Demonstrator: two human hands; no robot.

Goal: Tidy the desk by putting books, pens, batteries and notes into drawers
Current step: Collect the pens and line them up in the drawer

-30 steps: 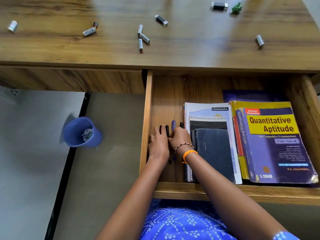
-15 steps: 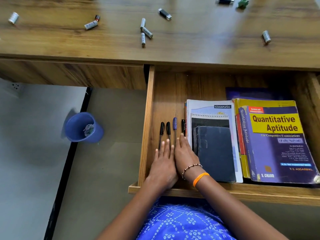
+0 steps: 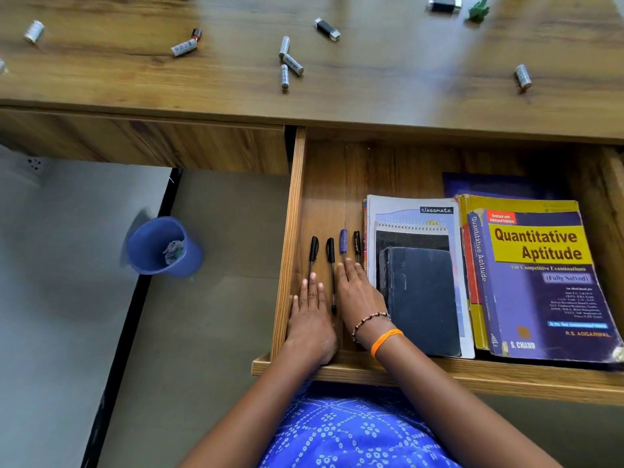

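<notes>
- The wooden desk top [image 3: 371, 89] fills the upper part of the frame; under it at upper left sits a closed drawer front [image 3: 152, 143].
- The open drawer [image 3: 337, 170] takes up the right centre, pulled out toward the person.
- In its right half lies the "Quantitative Aptitude" book [image 3: 540, 282], on top of a yellow book, with a dark blue cover showing behind them.
- Just left of it is a stack: a "classmate" notebook [image 3: 415, 206] at the bottom, a spiral pad [image 3: 412, 236] on it, and a dark diary [image 3: 422, 298] on top.
- At left centre, on the floor, stands a blue bin [image 3: 158, 248] with crumpled paper inside.
- The left hand [image 3: 312, 319] lies flat in the drawer's lower left, fingers straight, gripping nothing.
- The right hand [image 3: 359, 295] lies flat beside it, fingers straight, touching the stack's edge, gripping nothing.
- Four pens [image 3: 331, 251] lie side by side in the drawer's left part; both hands cover the lower ends of some, and one lies in the gap between the hands.
- Batteries [image 3: 292, 64] lie scattered across the desk top, three clustered at upper centre.
- A small green object [image 3: 477, 10] sits at upper right.
</notes>
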